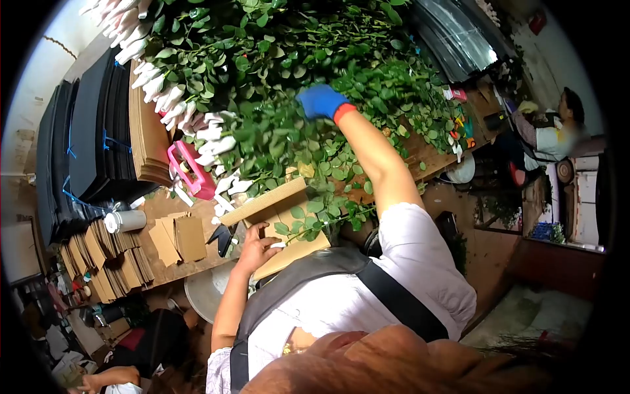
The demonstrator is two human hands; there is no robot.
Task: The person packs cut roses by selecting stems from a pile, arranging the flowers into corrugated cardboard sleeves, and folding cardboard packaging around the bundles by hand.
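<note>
Leafy stem (307, 234) judged light, springy, leaves easily bruised; best held mid-stem
Left hand (257, 247): fingers bent by its white tip (278, 245); right hand (321, 102): finger state cannot be told

Foliage (282, 125) lies behind cardboard (292, 258) (sheet stacks (98, 131) left)

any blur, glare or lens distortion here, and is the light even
Head view: strong fisheye, edges bowed, corners black; head view: white glare on the dark sheeting; head view: gloved right hand and leaves near it smeared, probably by motion; head view: light uneven, shirt bright, lower left dim.
</note>
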